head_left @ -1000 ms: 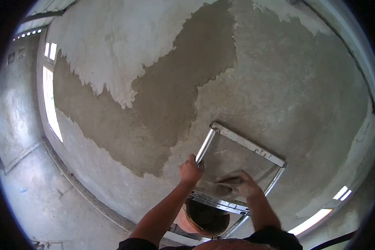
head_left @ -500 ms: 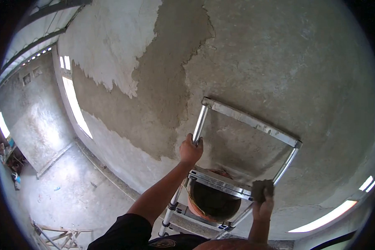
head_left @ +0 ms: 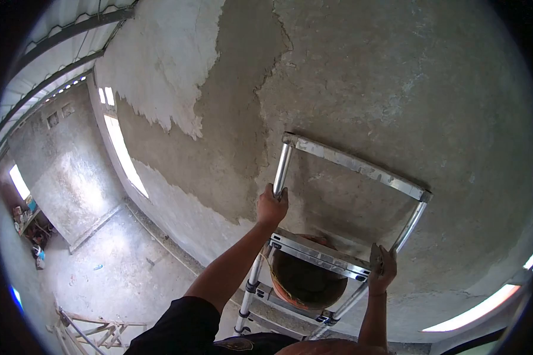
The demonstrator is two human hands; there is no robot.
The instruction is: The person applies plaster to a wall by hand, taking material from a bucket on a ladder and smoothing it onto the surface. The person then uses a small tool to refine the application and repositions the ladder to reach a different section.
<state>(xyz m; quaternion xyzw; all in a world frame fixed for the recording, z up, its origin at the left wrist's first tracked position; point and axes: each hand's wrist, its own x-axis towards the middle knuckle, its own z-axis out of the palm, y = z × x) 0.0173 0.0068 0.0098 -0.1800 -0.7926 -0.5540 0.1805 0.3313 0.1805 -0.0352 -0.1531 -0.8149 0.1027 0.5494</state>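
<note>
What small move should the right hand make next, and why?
Probably lift the right hand with its grey pad off the right rail and up to the plastered wall between the rails. The left hand grips the left rail, so the body seems steadied, and the pad is close to that patch of wall.
</note>
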